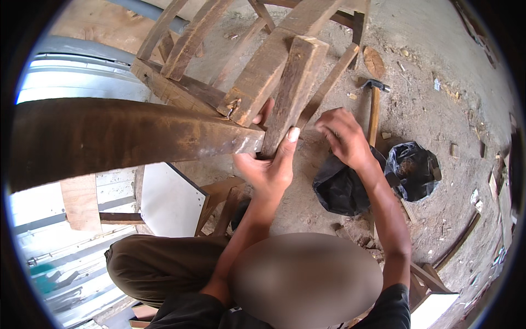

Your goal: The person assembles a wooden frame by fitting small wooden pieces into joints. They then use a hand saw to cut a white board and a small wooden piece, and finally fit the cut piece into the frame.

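Note:
My left hand (pixel 268 170) is wrapped round the lower end of a short wooden batten (pixel 293 88), its thumb lying along the front face. That batten slants up and away, close against a wider plank (pixel 263 71) of a wooden frame. A thick dark beam (pixel 131 134) comes in from the left, and its end meets the frame beside my left hand. Right of the batten, my right hand (pixel 348 140) hangs in the air with its fingers curled in. Whatever may be between those fingertips is too small or hidden to make out.
A hammer (pixel 374 109) with a wooden handle lies on the dusty ground beyond my right hand. Two black plastic bags, one crumpled (pixel 339 186) and one open (pixel 413 170), sit below it. A white-topped board (pixel 170 203) stands at left. Wood scraps litter the right side.

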Demonstrator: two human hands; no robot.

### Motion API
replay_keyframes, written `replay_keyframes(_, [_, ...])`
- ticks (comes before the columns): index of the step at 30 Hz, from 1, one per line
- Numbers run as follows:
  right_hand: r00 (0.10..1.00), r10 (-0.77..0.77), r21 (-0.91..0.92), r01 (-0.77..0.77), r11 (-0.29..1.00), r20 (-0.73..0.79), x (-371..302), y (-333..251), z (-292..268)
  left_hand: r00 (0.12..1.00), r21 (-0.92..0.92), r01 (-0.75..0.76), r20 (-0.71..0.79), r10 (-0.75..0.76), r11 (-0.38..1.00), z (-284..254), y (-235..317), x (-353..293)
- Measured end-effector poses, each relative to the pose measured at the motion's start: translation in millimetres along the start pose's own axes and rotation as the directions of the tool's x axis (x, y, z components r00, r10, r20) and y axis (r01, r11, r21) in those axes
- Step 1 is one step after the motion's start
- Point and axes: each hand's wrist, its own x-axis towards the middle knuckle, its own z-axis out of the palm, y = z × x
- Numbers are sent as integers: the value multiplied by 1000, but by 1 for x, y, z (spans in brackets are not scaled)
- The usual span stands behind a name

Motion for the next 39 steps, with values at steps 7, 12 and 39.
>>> replay_keyframes(7, [797,409,576,-96,812,-444,32,-66,12,998,-36,-66,0,66,997,-4,-12,-4])
replay_keyframes(12, [738,593,789,-139,599,-320,69,-101,7,998,-51,45,-32,-47,998,-2,-5,-6])
replay_keyframes(39, [768,585,733,-237,637,-260,72,-100,16,994,87,23,-104,-13,996,-3,7,10])
